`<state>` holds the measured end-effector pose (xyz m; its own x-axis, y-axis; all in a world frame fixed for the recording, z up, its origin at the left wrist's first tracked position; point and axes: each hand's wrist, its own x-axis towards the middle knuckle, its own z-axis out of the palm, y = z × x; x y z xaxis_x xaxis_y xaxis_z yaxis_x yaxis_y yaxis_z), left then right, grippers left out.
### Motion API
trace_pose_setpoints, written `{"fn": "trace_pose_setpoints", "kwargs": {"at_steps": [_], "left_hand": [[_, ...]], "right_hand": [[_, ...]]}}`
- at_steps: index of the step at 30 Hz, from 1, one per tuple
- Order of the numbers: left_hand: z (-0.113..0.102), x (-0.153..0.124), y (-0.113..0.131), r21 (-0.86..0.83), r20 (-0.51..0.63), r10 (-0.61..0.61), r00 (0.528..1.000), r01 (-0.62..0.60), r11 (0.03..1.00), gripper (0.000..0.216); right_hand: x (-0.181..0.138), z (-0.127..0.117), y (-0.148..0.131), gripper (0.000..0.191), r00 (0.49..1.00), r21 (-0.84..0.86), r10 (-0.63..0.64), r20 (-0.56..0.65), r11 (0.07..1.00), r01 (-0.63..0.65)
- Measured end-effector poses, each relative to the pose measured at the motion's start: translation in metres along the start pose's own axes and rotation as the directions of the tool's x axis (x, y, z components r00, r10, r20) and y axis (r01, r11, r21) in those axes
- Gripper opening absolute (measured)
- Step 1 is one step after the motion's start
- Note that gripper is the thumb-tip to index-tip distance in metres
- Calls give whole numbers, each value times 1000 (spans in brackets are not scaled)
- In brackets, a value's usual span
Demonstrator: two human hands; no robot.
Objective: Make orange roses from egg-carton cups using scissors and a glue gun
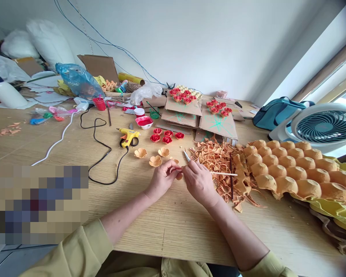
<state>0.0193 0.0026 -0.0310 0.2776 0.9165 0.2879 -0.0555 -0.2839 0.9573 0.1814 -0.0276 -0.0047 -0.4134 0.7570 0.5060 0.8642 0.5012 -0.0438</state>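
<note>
My left hand [163, 177] pinches a small orange egg-carton piece [179, 176] close against the right hand's fingertips. My right hand [200, 184] is closed, with a thin pale stick [225, 174] sticking out on its right side. A pale pointed blade-like tip [187, 156] shows just beyond the right fingers; whether the hand grips it too is unclear. Ahead of the left hand sit several orange petal cups [155, 161], one partly hidden by the fingers. Farther back are several red paper roses [167, 139]. Orange carton scraps [216, 159] heap up beside the right hand.
A yellow glue gun [129, 136] with a black cord stands left of the cups. Behind are a bowl of red paint [144, 122] and cardboard stands [181, 111] bearing roses. Egg trays [294, 169] and a white fan [320, 125] occupy the right side.
</note>
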Motion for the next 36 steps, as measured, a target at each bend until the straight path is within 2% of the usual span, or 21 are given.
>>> {"fn": "trace_pose_setpoints", "kwargs": {"at_steps": [2, 5, 7, 10, 16, 20, 24, 31, 33, 36], "left_hand": [[0, 0, -1, -40, -12, -27, 1000, 27, 999, 14], [1, 0, -2, 49, -57, 28, 998, -25, 998, 13], [2, -1, -2, 105, -48, 56, 997, -51, 993, 9], [2, -1, -3, 114, -6, 48, 999, -47, 992, 5], [1, 1, -5, 31, 9, 42, 999, -43, 999, 6], [2, -1, -4, 94, -38, 70, 997, -66, 993, 3], [3, -2, -3, 139, -42, 71, 997, -65, 988, 2], [-2, 1, -2, 345, -12, 105, 994, -95, 934, 23], [-3, 1, -4, 314, -46, 96, 994, -77, 946, 22], [-1, 1, -7, 242, -64, 19, 998, -2, 970, 26]], "right_hand": [[1, 0, 0, 23, 1000, 22, 6, 0, 1000, -6], [1, 0, 0, 19, 994, 182, 111, -15, 978, -106], [0, 0, 0, 17, 987, 251, 157, -16, 957, -148], [-1, 1, 0, 17, 988, 253, 156, -2, 956, -151], [0, 2, 0, 23, 997, 155, 73, -5, 985, -71], [0, 2, -1, 17, 989, 274, 143, -36, 953, -128], [0, 4, -1, 17, 988, 292, 153, -33, 947, -137], [-1, 1, 5, 14, 965, 378, 260, 27, 891, -251], [-1, -1, 7, 13, 951, 410, 308, 26, 864, -291], [-1, -2, 7, 12, 936, 460, 349, 46, 824, -330]]}}
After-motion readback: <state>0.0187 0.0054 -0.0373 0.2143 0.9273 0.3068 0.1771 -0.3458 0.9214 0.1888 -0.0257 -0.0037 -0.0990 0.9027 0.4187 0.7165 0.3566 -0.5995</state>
